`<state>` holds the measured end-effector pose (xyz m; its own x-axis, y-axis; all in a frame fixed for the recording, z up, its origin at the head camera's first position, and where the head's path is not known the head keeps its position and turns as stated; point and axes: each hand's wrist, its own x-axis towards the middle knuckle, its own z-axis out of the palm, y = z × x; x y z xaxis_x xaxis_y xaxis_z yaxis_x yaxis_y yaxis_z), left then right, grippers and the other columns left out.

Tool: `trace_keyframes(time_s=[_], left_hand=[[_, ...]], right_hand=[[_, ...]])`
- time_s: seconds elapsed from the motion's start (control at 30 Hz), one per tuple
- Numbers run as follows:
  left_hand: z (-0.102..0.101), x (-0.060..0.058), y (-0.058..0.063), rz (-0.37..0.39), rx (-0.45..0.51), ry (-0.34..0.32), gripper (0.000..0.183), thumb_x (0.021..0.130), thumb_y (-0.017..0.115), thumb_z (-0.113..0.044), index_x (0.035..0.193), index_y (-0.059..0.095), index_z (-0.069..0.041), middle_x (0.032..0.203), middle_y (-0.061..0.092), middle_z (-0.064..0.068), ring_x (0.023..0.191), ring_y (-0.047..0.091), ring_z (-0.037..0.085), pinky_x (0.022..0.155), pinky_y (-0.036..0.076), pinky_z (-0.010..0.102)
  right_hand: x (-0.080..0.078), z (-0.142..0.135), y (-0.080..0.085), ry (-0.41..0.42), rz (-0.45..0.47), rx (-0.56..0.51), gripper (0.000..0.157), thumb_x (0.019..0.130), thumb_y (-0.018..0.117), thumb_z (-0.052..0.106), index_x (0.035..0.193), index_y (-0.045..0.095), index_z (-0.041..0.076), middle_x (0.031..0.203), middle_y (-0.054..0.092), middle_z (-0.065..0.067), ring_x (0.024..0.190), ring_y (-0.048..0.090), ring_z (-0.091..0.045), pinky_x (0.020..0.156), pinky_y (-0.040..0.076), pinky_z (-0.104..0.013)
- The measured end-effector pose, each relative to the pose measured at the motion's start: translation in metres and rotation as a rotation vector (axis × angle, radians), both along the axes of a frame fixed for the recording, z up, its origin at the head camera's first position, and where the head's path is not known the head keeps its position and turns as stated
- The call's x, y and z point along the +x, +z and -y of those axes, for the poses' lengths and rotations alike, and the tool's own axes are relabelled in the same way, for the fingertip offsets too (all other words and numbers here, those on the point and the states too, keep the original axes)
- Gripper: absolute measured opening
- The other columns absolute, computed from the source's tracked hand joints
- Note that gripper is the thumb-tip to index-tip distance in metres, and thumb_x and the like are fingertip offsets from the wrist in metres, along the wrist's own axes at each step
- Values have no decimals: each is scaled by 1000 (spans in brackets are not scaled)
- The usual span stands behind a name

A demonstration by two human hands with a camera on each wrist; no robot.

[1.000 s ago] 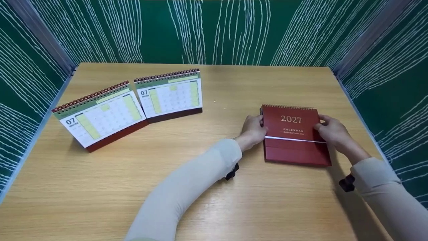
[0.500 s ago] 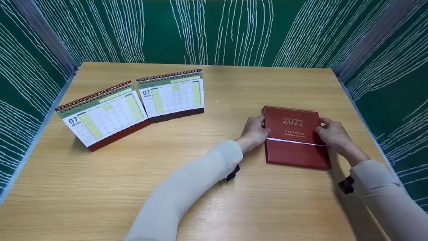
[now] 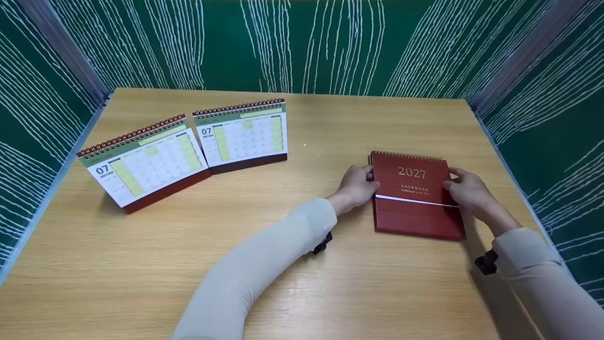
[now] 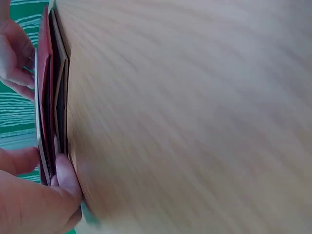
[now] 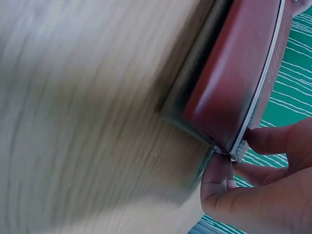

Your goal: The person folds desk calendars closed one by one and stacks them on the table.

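A red spiral-bound desk calendar (image 3: 411, 217) with gold "2027" lettering lies nearly flat at the right of the table in the head view. My left hand (image 3: 355, 188) pinches its left edge, and my right hand (image 3: 471, 192) pinches the right edge near mid-height. Seen side-on by the left wrist camera, red and dark boards (image 4: 61, 92) are layered under the cover, slightly spread apart; whether they belong to one calendar I cannot tell. In the right wrist view, the right fingertips (image 5: 263, 140) grip a corner of the page block above the red base (image 5: 229, 73).
Two desk calendars stand tent-like at the left, both showing month 07: a nearer one (image 3: 144, 165) with a red base and a farther one (image 3: 245, 137) with a dark base. Their adjacent sides meet. Green walls with white lines enclose the wooden table (image 3: 141, 274).
Over the last second, the red calendar and both hands shift only slightly, with its front edge a bit nearer me. Both hands keep their hold. The standing calendars stay put.
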<state>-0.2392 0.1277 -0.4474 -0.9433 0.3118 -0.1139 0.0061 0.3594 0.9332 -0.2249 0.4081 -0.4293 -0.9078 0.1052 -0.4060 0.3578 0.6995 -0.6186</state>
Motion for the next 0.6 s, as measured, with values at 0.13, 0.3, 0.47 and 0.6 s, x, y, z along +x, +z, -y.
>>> trace_keyframes(time_s=[0.13, 0.3, 0.47, 0.6], left_hand=[[15, -5, 0, -7, 11, -31, 26, 101, 65, 1, 126, 69, 4, 95, 61, 5, 87, 55, 9, 81, 48, 16], [41, -7, 6, 63, 45, -3, 60, 100, 65, 0, 157, 48, -1, 133, 65, 15, 114, 63, 16, 98, 53, 19], [78, -10, 13, 35, 38, -14, 61, 100, 63, 0, 158, 46, -2, 140, 61, 17, 122, 62, 21, 102, 53, 23], [110, -12, 19, -32, -14, -10, 59, 100, 62, -1, 157, 48, -2, 142, 59, 20, 123, 62, 24, 104, 53, 26]], right_hand=[[3, -3, 4, 10, -1, -3, 66, 115, 32, 22, 167, 2, -5, 159, 30, -42, 138, 39, -50, 119, 34, -64], [6, -1, 11, 35, -80, 35, 70, 113, 36, 27, 166, 5, -7, 161, 26, -44, 143, 35, -55, 120, 29, -71], [6, 10, 21, 69, -228, 98, 68, 112, 42, 25, 166, 16, -7, 160, 27, -43, 139, 40, -59, 114, 37, -73], [5, 23, 29, 82, -310, 133, 66, 111, 46, 26, 166, 23, -4, 159, 27, -41, 141, 37, -61, 110, 39, -76]])
